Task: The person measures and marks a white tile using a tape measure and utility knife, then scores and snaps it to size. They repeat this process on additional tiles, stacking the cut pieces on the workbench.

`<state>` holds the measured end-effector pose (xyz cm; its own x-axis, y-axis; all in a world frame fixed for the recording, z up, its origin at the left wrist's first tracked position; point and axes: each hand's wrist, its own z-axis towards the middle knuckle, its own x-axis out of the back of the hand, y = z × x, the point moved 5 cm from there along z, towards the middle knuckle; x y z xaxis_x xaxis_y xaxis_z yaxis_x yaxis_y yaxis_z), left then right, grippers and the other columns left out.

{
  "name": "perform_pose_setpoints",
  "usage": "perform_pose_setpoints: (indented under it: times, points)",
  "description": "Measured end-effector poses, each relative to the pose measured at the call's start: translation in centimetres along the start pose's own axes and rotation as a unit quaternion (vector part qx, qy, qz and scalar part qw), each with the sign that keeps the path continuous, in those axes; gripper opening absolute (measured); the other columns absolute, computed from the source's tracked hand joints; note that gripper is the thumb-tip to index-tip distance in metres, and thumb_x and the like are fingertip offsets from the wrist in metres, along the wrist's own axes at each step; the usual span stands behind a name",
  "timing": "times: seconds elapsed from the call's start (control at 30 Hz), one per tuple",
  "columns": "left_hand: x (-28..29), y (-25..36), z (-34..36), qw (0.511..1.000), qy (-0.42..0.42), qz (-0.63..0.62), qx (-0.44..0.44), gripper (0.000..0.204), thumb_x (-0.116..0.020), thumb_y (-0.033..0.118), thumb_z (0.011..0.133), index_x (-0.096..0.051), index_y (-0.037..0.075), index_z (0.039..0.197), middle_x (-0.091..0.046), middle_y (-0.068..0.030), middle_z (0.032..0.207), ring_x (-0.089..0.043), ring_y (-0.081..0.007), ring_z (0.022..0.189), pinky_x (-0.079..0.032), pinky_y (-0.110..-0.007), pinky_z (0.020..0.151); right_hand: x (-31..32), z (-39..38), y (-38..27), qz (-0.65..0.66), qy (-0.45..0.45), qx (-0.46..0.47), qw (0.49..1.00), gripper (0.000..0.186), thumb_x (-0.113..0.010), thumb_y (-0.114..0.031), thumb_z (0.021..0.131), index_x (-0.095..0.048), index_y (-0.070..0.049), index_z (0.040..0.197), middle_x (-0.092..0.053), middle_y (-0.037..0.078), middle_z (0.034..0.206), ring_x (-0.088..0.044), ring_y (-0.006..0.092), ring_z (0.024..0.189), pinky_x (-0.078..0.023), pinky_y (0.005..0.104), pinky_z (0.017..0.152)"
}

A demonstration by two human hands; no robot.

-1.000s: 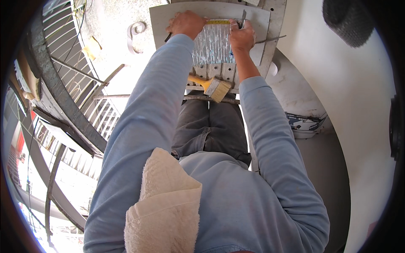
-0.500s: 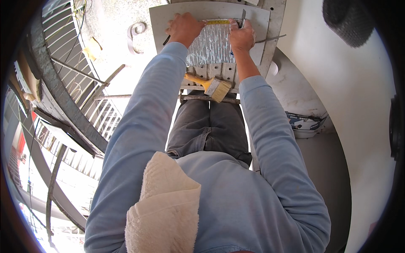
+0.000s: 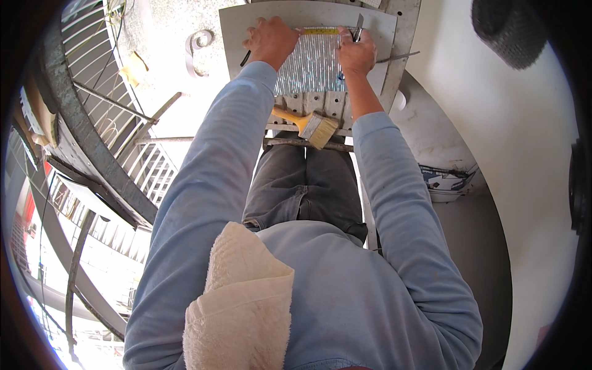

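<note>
Panel (image 3: 381, 28): laid flat on the perforated bench (image 3: 407, 28).
Reflective sheet (image 3: 308, 68): set on the panel, between the hands; more of its left side is exposed than one second ago.
Left hand (image 3: 271, 43): wrist swung outward since; tape end met at curled fingertips, pinch or press not discernible.
Right hand (image 3: 357, 54): closed around a blade-like tool (image 3: 359, 23).
Yellow tape (image 3: 320, 31): spanned between hands along the sheet's upper edge; alignment judged maintained.

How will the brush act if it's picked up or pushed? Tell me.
The brush should probably slide rather than roll, since its head is wide and flat. Its bristles would likely flex under a push, while the solid-looking handle should stay stiff. Pushed toward the person, it could tip off, as the bristles jut past the edge of the plank.
</note>
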<state>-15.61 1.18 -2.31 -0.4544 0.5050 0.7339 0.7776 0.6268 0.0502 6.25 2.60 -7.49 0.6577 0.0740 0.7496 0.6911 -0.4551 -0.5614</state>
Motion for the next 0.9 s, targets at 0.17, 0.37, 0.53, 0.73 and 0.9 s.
perform_pose_setpoints:
  times: [0.17, 0.37, 0.53, 0.73, 0.9]
  points:
    - [0.0, 0.1, 0.0, 1.000, 0.002, 0.000, 0.006, 0.067, -0.073, 0.059, 0.089, -0.070, 0.006, 0.130, -0.058, -0.0189, 0.140, -0.052, -0.0451, 0.133, -0.042, -0.063, 0.106, 0.1, 0.1, -0.1, 0.010, 0.007, 0.023, 1.000, 0.036, -0.081, -0.041, 0.085, -0.071, -0.007, 0.083, -0.073, 0.011, 0.070, -0.072, 0.0290, 0.065, -0.056, 0.0445, 0.069]
    - [-0.1, 0.1, 0.0, 1.000, -0.002, -0.003, 0.010, 0.066, -0.074, 0.058, 0.089, -0.070, 0.006, 0.129, -0.058, -0.0194, 0.141, -0.051, -0.0461, 0.134, -0.042, -0.064, 0.106, 0.1, 0.2, -0.2, 0.021, -0.010, 0.022, 0.999, 0.035, -0.081, -0.038, 0.087, -0.069, -0.005, 0.082, -0.070, 0.009, 0.066, -0.070, 0.0266, 0.059, -0.057, 0.0433, 0.068]
    - [0.2, 0.6, -0.6, 1.000, 0.019, -0.008, -0.001, 0.059, -0.073, 0.055, 0.091, -0.073, 0.006, 0.126, -0.060, -0.0188, 0.138, -0.052, -0.0447, 0.133, -0.043, -0.066, 0.105, 1.4, 0.2, -0.4, 0.019, -0.072, -0.009, 0.997, 0.048, -0.074, -0.045, 0.091, -0.061, -0.003, 0.110, -0.073, 0.024, 0.097, -0.068, 0.0470, 0.095, -0.052, 0.0553, 0.086]
    - [0.0, 0.5, -0.2, 1.000, 0.012, 0.010, 0.012, 0.059, -0.072, 0.055, 0.092, -0.073, 0.007, 0.126, -0.059, -0.0179, 0.139, -0.052, -0.0438, 0.133, -0.042, -0.065, 0.107, 6.9, -0.7, 0.6, 0.004, -0.072, -0.015, 0.997, 0.047, -0.062, -0.028, 0.097, -0.041, 0.006, 0.122, -0.066, 0.035, 0.101, -0.066, 0.0518, 0.098, -0.049, 0.0568, 0.090]
    - [-0.2, 0.2, -0.1, 1.000, 0.006, -0.004, 0.007, 0.065, -0.071, 0.059, 0.090, -0.070, 0.008, 0.130, -0.058, -0.0189, 0.142, -0.051, -0.0469, 0.134, -0.041, -0.066, 0.104, 7.1, -1.9, -1.0, -0.073, -0.149, 0.083, 0.983, 0.039, -0.058, -0.020, 0.097, -0.041, 0.005, 0.122, -0.067, 0.034, 0.103, -0.066, 0.0513, 0.097, -0.050, 0.0569, 0.089]
